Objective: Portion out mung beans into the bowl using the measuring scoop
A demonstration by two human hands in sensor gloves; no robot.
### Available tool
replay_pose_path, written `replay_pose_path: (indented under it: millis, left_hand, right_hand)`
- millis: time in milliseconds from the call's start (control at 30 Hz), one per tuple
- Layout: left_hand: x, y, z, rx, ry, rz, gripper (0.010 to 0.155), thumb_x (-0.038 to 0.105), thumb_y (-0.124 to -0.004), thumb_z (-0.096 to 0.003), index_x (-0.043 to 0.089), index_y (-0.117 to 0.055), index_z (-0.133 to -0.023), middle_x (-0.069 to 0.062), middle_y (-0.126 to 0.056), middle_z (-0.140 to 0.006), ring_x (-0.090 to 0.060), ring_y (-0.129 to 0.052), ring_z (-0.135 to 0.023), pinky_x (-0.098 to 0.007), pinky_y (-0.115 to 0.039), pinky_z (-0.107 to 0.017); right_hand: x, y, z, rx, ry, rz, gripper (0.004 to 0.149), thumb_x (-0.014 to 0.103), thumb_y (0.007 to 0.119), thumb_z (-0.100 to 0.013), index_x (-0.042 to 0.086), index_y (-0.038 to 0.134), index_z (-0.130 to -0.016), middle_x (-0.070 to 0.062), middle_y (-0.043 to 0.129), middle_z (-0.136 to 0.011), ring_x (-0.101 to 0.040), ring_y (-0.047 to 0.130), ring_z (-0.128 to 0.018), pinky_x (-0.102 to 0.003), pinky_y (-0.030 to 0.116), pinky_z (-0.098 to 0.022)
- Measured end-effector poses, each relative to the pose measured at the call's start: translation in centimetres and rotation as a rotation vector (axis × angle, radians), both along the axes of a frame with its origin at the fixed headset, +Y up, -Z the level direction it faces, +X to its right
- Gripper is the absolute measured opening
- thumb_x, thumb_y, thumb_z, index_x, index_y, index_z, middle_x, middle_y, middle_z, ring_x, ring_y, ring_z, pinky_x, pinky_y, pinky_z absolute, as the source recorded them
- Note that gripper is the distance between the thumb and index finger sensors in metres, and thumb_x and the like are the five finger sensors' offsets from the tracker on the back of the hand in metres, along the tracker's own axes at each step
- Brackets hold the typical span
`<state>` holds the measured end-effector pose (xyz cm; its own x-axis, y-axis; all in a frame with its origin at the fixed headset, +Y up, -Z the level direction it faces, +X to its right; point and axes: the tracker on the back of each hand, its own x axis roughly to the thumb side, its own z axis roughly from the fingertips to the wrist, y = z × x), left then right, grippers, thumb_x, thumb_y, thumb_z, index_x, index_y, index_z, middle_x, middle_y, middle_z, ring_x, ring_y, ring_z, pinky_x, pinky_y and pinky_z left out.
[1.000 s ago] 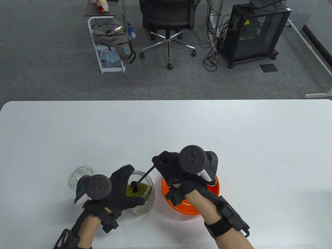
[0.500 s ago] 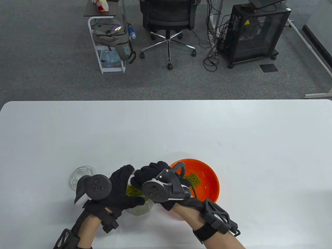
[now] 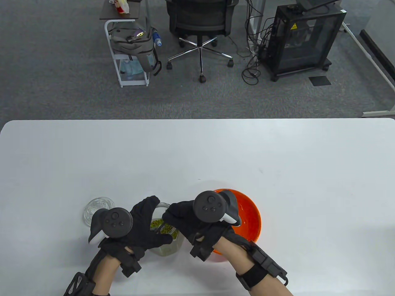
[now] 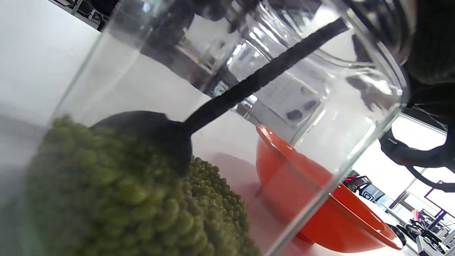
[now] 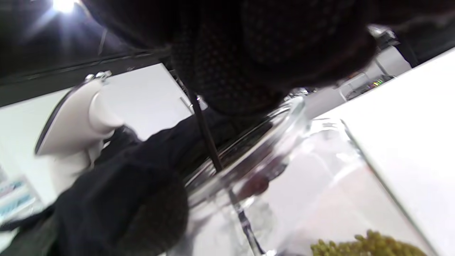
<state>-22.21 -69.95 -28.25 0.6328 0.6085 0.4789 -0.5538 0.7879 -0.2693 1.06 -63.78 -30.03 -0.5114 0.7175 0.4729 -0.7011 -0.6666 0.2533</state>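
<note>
My left hand (image 3: 145, 226) grips a clear glass jar (image 3: 168, 245) of green mung beans (image 4: 124, 199) near the table's front edge. Over the jar mouth, my right hand (image 3: 182, 217) holds the thin black handle (image 5: 208, 142) of a measuring scoop. The scoop's round black head (image 4: 149, 131) is dug into the beans inside the jar. An orange bowl (image 3: 251, 215) stands just right of the jar, and my right hand and its tracker cover much of its inside. The right wrist view shows the jar rim (image 5: 249, 167) and some beans (image 5: 366, 243) below my fingers (image 5: 266, 53).
A round glass lid (image 3: 98, 209) lies on the white table (image 3: 197, 154) left of my left hand. Beyond the table's far edge stand an office chair (image 3: 200, 27), a small cart with a bag (image 3: 131, 46) and a black cabinet (image 3: 304, 40).
My right hand moved left from above the bowl to the jar mouth, rolling over and back. The scoop head sank from the jar's mouth into the beans. The left hand stayed put.
</note>
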Motion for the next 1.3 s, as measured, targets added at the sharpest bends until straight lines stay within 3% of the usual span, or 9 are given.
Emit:
replay_pose_path:
  millis: [300,667,1067,1300]
  left_hand:
    - [0.0,0.0,0.0,0.001,0.001,-0.006,0.124,0.082,-0.087,-0.0396,-0.002,-0.028,-0.11,-0.032,-0.038,-0.114,-0.061,-0.055,-0.103,-0.073,-0.054,-0.072]
    - [0.0,0.0,0.0,0.001,0.002,-0.008,0.124,0.082,-0.087,-0.0395,-0.002,-0.029,-0.11,-0.033,-0.039,-0.114,-0.061,-0.055,-0.103,-0.073,-0.054,-0.072]
    - [0.0,0.0,0.0,-0.005,0.003,0.003,0.125,0.082,-0.088,-0.0389,-0.002,-0.029,-0.109,-0.032,-0.039,-0.114,-0.061,-0.055,-0.103,-0.073,-0.054,-0.073]
    - [-0.1,0.0,0.0,-0.005,0.005,0.004,0.125,0.082,-0.089,-0.0388,-0.002,-0.029,-0.109,-0.032,-0.041,-0.113,-0.061,-0.055,-0.103,-0.073,-0.054,-0.073]
  right_hand:
    - [4.5,-2.2,-1.7,-0.361,-0.271,-0.223,0.045,0.044,0.079,-0.049,0.005,0.097,-0.061,-0.011,0.106,-0.036,-0.022,0.101,-0.014,-0.033,0.087,-0.012]
    - [8.3,-3.8,-1.9,-0.448,-0.398,-0.331,0.044,0.044,0.078,-0.049,0.005,0.097,-0.06,-0.009,0.106,-0.035,-0.02,0.101,-0.012,-0.032,0.088,-0.009]
    - [9.9,-5.4,-1.9,-0.491,-0.394,-0.44,0.044,0.044,0.078,-0.05,0.006,0.096,-0.06,-0.009,0.106,-0.035,-0.02,0.101,-0.012,-0.032,0.087,-0.01]
    - [10.9,-5.3,-1.8,-0.483,-0.406,-0.461,0.044,0.045,0.078,-0.049,0.006,0.096,-0.06,-0.009,0.106,-0.035,-0.02,0.101,-0.012,-0.032,0.087,-0.01]
